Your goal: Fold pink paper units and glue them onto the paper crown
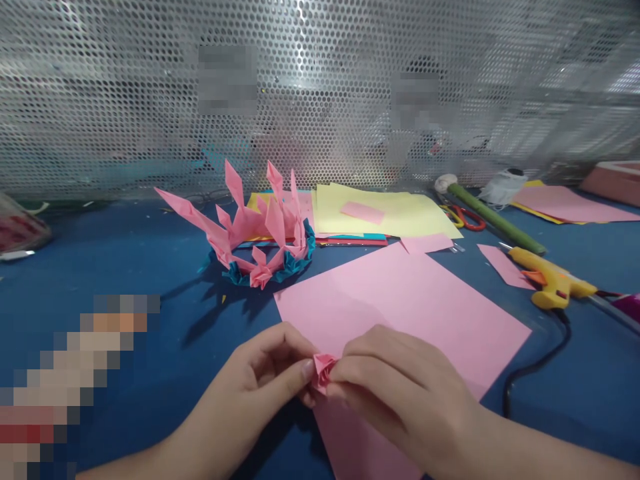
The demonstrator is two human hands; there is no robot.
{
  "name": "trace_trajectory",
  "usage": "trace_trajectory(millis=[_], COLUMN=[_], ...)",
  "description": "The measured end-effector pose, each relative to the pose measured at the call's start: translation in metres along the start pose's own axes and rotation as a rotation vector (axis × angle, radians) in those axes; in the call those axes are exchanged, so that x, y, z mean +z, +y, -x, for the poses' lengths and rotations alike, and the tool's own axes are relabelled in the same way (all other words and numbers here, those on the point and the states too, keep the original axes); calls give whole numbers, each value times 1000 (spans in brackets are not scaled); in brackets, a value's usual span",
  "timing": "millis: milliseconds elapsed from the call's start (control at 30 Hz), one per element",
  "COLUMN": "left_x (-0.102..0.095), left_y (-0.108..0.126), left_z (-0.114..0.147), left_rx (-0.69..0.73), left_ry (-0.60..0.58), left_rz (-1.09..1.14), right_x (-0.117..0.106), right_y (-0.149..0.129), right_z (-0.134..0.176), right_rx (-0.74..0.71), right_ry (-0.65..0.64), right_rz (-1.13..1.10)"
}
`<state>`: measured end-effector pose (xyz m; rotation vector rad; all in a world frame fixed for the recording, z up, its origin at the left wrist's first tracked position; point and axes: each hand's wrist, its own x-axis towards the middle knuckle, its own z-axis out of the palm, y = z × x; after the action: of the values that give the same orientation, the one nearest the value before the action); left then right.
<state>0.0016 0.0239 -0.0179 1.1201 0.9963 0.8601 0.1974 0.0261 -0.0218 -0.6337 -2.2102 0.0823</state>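
Observation:
Between my two hands is a small folded pink paper piece [324, 371], with tight pleats facing up. My left hand [270, 373] pinches its left side between thumb and fingers. On the other side, the fingertips of my right hand [400, 380] close on it too. Beneath the hands lies a large flat pink paper sheet [415, 300], turned at an angle on the blue table [110, 260]. Beyond my left hand stands a paper crown [260, 233] with pink pointed pieces above a teal folded base.
A yellow glue gun [555, 277] with a black cord rests at right, near a green stick [495, 217] and red-handled scissors [470, 219]. Yellow paper sheets [385, 213] are stacked behind. A perforated metal panel [320, 100] closes off the back. A blurred-out patch covers the lower left.

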Motion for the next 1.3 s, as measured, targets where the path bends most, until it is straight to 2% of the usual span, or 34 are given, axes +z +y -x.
trace_trajectory(millis=[300,400,500,667,867,967,1167,1300], left_x=[-2,-2,-2,-4,-5,-4,-1,0], left_y=[-4,-3,-2,-7,-14,-10,-5,-6], left_z=[-2,-1,-1,-2,4,8,11,9], left_rx=[25,46,71,41,38,90,124,93], left_ry=[23,40,48,37,-37,0,42,-11], left_rz=[-4,-20,-34,-48,11,-64,-138,-74], right_x=[-6,-2,5,8,3,7,17,12], right_y=[0,2,2,0,-3,-7,-12,-10], right_z=[3,7,9,7,2,6,14,11], right_rx=[-80,-23,75,204,209,199,170,62], right_ry=[-44,-40,23,65,97,115,214,155], right_rz=[45,-20,-117,-169,-162,-175,70,146])
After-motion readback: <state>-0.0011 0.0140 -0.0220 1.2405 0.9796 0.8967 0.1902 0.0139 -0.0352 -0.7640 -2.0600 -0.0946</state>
